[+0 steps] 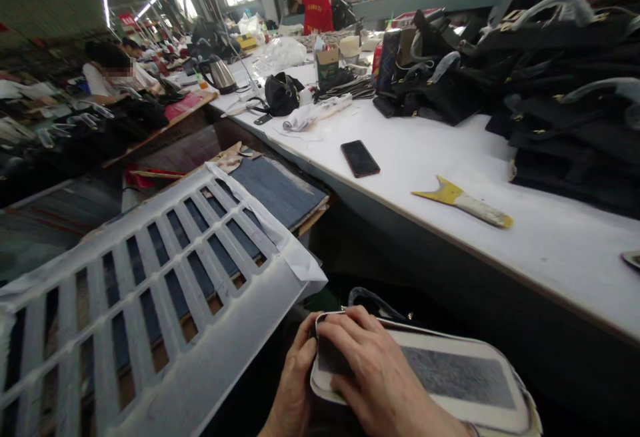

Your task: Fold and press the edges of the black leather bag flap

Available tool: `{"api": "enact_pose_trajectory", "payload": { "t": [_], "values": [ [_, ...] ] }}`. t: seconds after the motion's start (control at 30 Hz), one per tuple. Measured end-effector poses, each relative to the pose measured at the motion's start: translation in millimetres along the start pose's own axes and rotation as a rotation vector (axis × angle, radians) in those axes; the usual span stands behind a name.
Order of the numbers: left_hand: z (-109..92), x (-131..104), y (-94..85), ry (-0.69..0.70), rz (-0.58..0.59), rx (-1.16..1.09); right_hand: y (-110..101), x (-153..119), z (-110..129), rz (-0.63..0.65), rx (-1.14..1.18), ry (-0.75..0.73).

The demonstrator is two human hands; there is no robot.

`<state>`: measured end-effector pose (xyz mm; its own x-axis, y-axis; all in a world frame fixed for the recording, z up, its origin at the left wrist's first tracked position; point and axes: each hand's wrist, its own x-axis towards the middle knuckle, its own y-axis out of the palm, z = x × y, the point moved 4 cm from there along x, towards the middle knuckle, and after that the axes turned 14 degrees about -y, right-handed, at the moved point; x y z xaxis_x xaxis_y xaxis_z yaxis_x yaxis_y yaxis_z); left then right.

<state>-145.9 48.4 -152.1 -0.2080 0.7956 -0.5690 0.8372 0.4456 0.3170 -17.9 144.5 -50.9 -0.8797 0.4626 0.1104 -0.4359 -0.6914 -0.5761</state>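
Both hands at bottom centre: right hand (373, 373) flat on padded panel (450, 377), my left hand (295, 377) fingers clenched on its edge

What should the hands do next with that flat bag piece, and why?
Probably slide the right hand along the panel toward its far end, pressing it flat. The right hand lies only on the near corner, the left hand grips that edge, and the rest is untouched.
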Motion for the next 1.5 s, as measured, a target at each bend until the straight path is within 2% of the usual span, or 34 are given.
{"api": "enact_pose_trajectory", "payload": {
  "t": [0.13,0.27,0.47,0.57,0.67,0.73,0.77,0.83,0.87,0.93,1.0,1.03,1.07,1.13,1.2,1.27,1.33,1.5],
  "values": [
    [-2,4,1.0,-0.005,0.01,0.054,0,2,0,0.023,0.013,0.012],
    [-12,7,-0.1,0.016,-0.017,0.244,3,5,-3,0.051,0.01,0.027],
    [-38,7,9.1,0.055,0.018,0.501,6,6,-2,-0.032,-0.068,0.046],
    [-42,4,11.8,0.06,-0.033,0.544,8,4,4,-0.092,-0.081,0.043],
    [-35,9,0.4,0.092,-0.103,0.572,6,0,11,-0.238,-0.02,0.019],
    [-34,18,-11.9,0.151,-0.116,0.647,-3,-8,17,-0.426,0.124,0.02],
    [-35,22,-15.9,0.172,-0.065,0.712,-11,-16,19,-0.538,0.207,0.019],
    [-48,26,-19.7,0.258,-0.021,0.861,-32,-41,18,-0.762,0.314,0.017],
    [-58,25,-16.4,0.346,-0.019,0.957,-44,-59,13,-0.869,0.318,0.026],
    [-82,14,5.8,0.611,-0.019,1.178,-67,-101,-11,-1.094,0.293,0.118],
    [-97,-3,48.0,0.911,0.071,1.374,-77,-148,-53,-1.354,0.383,0.36],
    [-99,-11,72.5,1.044,0.129,1.412,-76,-165,-74,-1.385,0.44,0.453],
    [-98,-19,97.9,1.162,0.198,1.437,-70,-177,-93,-1.379,0.5,0.526],
    [-83,-29,145.0,1.374,0.369,1.517,-48,-187,-122,-1.278,0.701,0.634],
    [-63,-30,177.8,1.525,0.464,1.59,-20,-179,-134,-1.126,0.967,0.678],
    [-45,-25,193.3,1.594,0.483,1.658,3,-163,-134,-1.007,1.223,0.646],
    [-33,-19,195.4,1.64,0.475,1.672,12,-147,-132,-0.959,1.411,0.573],
    [-32,-18,192.1,1.673,0.474,1.658,6,-126,-139,-0.941,1.643,0.491]
  ]
}}
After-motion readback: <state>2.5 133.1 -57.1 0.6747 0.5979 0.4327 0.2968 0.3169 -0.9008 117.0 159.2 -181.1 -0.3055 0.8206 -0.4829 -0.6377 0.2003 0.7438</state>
